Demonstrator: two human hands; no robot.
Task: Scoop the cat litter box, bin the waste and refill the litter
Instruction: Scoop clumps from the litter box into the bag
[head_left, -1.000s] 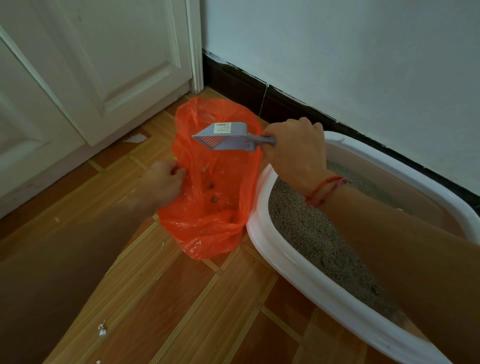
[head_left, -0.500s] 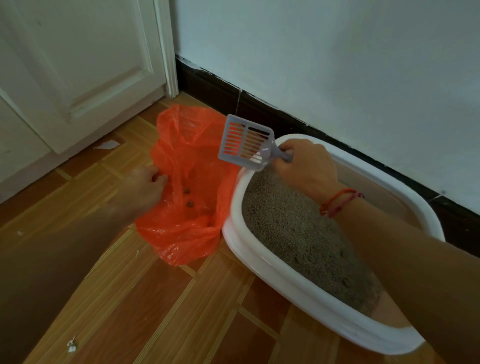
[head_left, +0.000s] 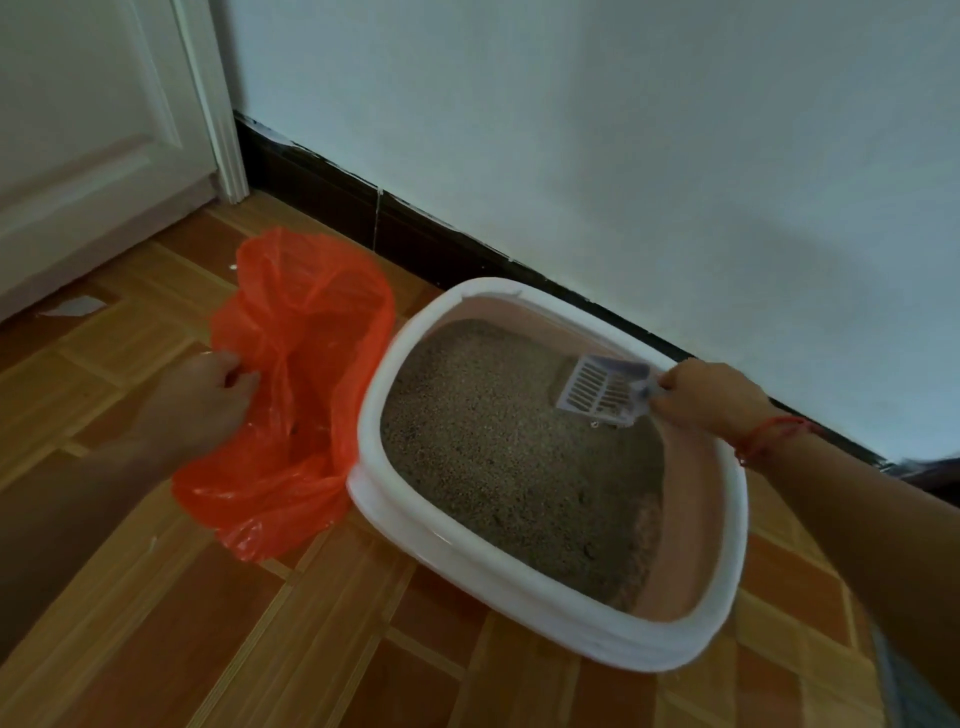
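A white-rimmed litter box (head_left: 524, 574) with pink inner walls sits on the floor by the wall, filled with grey-brown litter (head_left: 493, 441). My right hand (head_left: 709, 400) grips the handle of a pale slotted scoop (head_left: 600, 392), held low over the litter at the box's far right side. The scoop looks empty. An orange plastic bag (head_left: 306, 364) lies open on the floor, touching the box's left side. My left hand (head_left: 205, 400) pinches the bag's near left edge and holds it open.
Patterned wooden floor (head_left: 311, 649) spreads in front. A white door (head_left: 88, 130) and its frame stand at the back left, a white wall with dark skirting (head_left: 415, 234) behind the box. A scrap of white paper (head_left: 75, 306) lies near the door.
My right hand has carried the scoop from above the orange bag rightward and down into the litter box. My left hand keeps its hold on the bag. The view has shifted right.
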